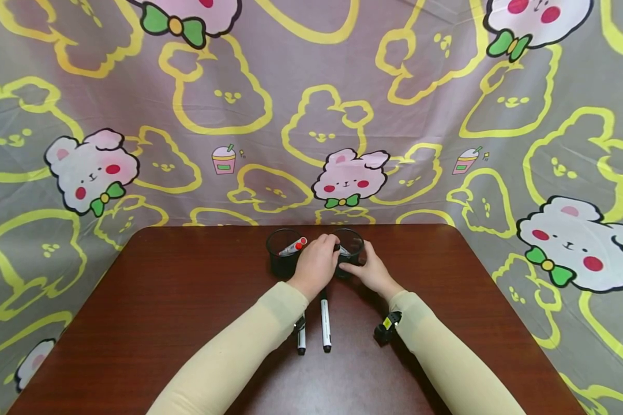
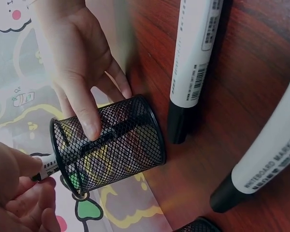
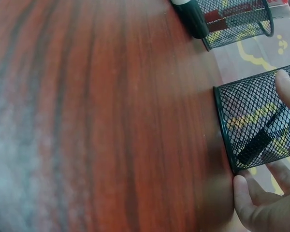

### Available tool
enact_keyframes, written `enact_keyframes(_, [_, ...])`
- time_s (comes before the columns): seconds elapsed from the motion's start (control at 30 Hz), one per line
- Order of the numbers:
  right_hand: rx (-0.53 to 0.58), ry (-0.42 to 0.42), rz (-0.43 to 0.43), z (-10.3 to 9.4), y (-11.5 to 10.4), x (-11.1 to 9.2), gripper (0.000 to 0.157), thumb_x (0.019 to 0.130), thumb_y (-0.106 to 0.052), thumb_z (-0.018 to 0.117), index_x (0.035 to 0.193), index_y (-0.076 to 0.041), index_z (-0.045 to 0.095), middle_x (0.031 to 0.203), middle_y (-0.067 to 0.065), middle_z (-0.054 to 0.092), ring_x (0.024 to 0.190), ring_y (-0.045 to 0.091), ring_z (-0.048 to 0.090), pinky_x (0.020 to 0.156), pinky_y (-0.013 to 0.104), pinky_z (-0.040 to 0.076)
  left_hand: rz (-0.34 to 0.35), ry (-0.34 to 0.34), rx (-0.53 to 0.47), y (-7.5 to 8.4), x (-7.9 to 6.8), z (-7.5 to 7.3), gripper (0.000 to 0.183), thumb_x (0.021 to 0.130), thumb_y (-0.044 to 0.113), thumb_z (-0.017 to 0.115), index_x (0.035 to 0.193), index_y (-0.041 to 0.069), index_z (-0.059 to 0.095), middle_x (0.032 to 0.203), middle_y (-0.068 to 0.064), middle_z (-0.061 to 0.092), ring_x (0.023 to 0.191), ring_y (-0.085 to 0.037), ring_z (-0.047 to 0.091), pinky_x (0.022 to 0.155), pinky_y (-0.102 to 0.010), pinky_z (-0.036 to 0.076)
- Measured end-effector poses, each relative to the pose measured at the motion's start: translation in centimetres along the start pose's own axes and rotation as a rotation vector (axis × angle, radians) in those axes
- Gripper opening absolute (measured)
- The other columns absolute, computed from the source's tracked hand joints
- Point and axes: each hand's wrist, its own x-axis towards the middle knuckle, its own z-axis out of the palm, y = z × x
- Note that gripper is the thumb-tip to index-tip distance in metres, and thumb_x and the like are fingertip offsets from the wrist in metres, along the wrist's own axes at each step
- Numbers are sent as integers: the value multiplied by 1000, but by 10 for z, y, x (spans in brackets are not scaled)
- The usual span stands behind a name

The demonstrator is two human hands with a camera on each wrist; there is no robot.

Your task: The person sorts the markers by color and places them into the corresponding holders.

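Note:
My right hand (image 1: 372, 271) holds a black wire-mesh pen cup (image 2: 111, 145) round its side, thumb along the mesh. The cup stands upright near the table's back edge. At its rim, my left hand (image 1: 315, 262) pinches the end of a white marker (image 2: 49, 165); the rest of that marker reaches down inside, and its dark tip end shows through the mesh in the right wrist view. Just left of this cup, partly behind my left hand, stands a second mesh pen cup (image 1: 281, 265) with red-ended markers (image 1: 293, 246) leaning in it.
Two white whiteboard markers with black caps lie on the brown table (image 1: 197, 300) in front of the cups: one marker (image 1: 326, 325) in plain sight, the other marker (image 1: 301, 340) partly under my left forearm. A patterned curtain (image 1: 270, 144) hangs behind the table and along both sides.

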Motion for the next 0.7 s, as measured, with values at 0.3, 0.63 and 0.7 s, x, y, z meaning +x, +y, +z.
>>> enact_keyframes(0.3, [22,-11,-8,0,1,0,82,89,-32,83,153,-15,34,148,16,51,134,40,56,106,56,47,-52,-54,-39,0,-4,-18,38,97,23,73,130,6,63,124,-12,66,106,-29,70,90,-43,58])
enact_keyframes(0.63, [13,0,4,1,1,0,83,87,-35,84,152,-17,35,146,15,54,133,39,57,100,52,49,-67,-28,-109,-1,-17,-59,33,98,25,73,124,7,64,120,-8,66,105,-23,70,91,-39,58])
enact_keyframes(0.7, [13,2,10,1,1,0,84,87,-36,84,152,-18,35,146,15,55,133,39,57,99,52,49,-72,-4,-124,-1,-21,-66,32,97,23,74,123,7,64,118,-8,66,104,-23,70,90,-39,58])
